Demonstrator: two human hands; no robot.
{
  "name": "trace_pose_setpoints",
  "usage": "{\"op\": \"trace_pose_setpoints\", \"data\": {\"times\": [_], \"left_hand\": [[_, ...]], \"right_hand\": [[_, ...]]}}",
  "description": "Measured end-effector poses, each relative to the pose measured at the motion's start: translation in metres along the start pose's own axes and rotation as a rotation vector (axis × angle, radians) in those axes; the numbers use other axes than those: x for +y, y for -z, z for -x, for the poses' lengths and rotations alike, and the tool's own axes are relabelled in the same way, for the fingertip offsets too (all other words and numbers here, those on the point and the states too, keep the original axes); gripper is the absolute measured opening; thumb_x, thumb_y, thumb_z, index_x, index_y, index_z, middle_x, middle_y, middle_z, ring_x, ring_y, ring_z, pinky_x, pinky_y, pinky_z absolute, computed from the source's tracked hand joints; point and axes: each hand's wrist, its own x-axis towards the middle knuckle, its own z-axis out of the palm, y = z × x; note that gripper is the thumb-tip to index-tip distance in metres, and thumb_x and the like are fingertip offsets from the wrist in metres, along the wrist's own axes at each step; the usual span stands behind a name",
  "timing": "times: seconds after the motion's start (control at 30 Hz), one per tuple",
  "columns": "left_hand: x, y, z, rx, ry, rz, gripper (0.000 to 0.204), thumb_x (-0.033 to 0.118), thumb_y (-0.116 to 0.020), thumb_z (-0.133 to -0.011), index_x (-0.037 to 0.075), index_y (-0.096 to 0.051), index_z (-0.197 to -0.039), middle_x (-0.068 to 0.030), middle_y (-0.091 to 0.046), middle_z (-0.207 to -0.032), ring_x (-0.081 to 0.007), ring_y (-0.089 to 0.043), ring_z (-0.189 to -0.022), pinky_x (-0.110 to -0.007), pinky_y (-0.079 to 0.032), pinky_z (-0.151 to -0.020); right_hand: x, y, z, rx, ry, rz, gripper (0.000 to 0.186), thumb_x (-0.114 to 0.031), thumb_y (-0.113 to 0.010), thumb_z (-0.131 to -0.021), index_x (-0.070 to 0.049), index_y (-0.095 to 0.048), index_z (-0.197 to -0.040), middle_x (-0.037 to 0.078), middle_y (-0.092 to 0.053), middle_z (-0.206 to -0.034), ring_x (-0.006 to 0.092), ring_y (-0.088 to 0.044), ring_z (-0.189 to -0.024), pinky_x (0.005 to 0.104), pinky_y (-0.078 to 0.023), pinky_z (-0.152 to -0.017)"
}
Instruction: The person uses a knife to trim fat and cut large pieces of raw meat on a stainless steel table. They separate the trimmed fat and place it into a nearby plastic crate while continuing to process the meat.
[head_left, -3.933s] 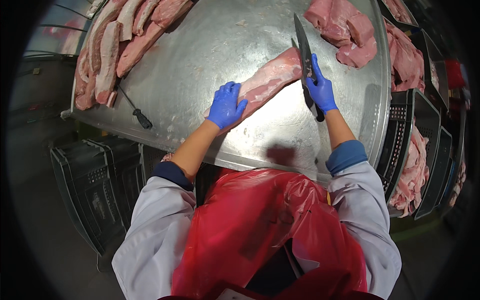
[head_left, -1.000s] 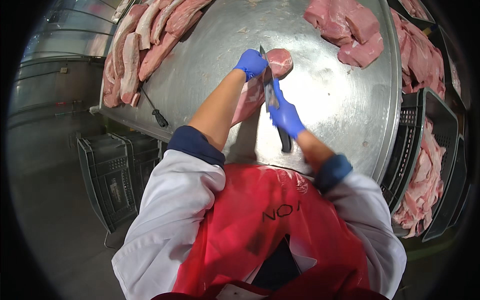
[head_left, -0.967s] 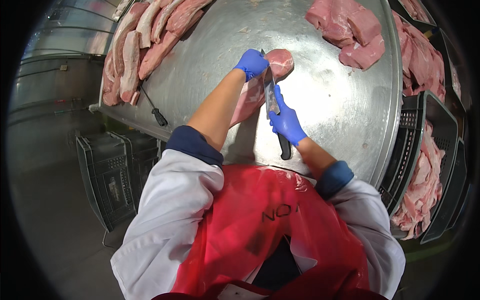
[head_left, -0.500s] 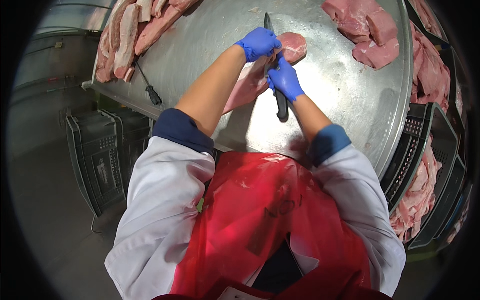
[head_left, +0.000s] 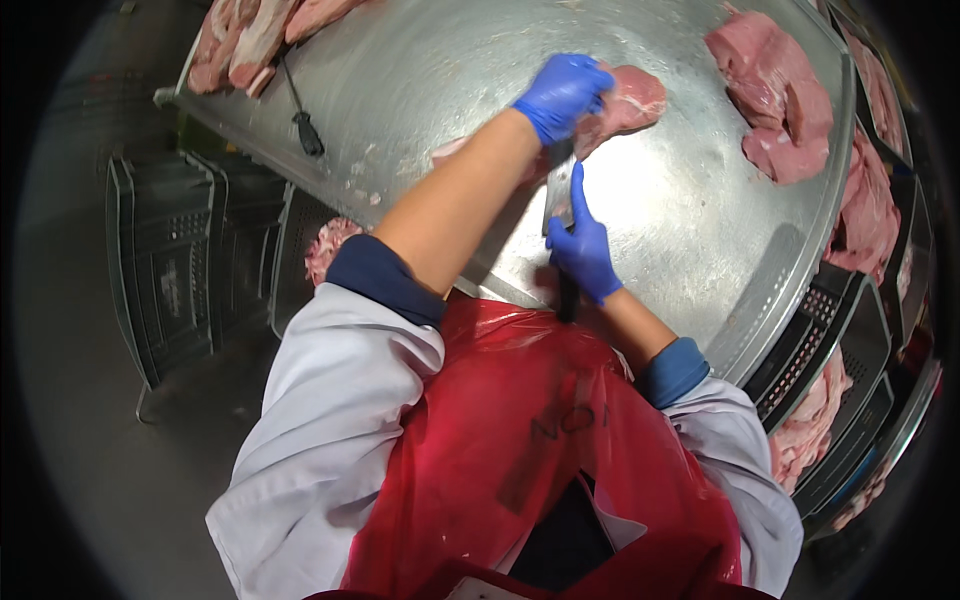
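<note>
A piece of pink meat (head_left: 634, 98) lies on the metal table. My left hand (head_left: 564, 98), in a blue glove, is closed on its left end, fingers curled over the edge. Nearer my body, my right hand (head_left: 586, 252), also gloved in blue, grips a knife (head_left: 558, 190) by its black handle, index finger stretched along the blade. The blade points away from me, its far end beside the meat and below my left hand; I cannot tell whether it touches. More meat (head_left: 447, 152) shows beside my left forearm, partly hidden by it.
Long meat cuts (head_left: 262, 42) and a sharpening steel (head_left: 302, 120) lie at the table's far left. A larger meat piece (head_left: 775, 95) sits at the right. Dark crates (head_left: 165, 260) stand left of the metal table (head_left: 690, 240); crates holding meat (head_left: 815, 400) line its right edge.
My right hand has drawn the knife back toward my body, away from my left hand. My left hand still holds the meat, now slightly farther right. The whole view has shifted.
</note>
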Motion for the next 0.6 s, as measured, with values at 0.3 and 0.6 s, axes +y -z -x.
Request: {"op": "trace_pose_setpoints", "data": {"times": [0.3,0.6], "left_hand": [[-0.061,-0.074,0.038,0.259,-0.45,-0.267,0.016,0.011,-0.064,-0.086,0.001,-0.055,-0.078,-0.0144,-0.057,-0.065,-0.0213,-0.056,-0.06,-0.038,-0.045,-0.057],[-0.028,-0.076,0.056,0.369,-0.59,-0.13,0.016,0.005,-0.063,-0.083,-0.001,-0.05,-0.076,-0.014,-0.053,-0.062,-0.0192,-0.051,-0.056,-0.037,-0.043,-0.055]], "right_hand": [[0.097,-0.017,-0.054,-0.038,0.003,-0.253,0.062,-0.013,-0.057,-0.1,-0.012,-0.026,-0.153,0.013,-0.065,-0.115,0.0202,-0.066,-0.098,0.035,-0.057,-0.076],[0.053,-0.048,-0.009,0.045,0.419,0.114,0.082,-0.007,-0.057,-0.097,-0.016,-0.009,-0.162,0.004,-0.063,-0.084,0.0102,-0.054,-0.062,0.0266,-0.048,-0.056]]}}
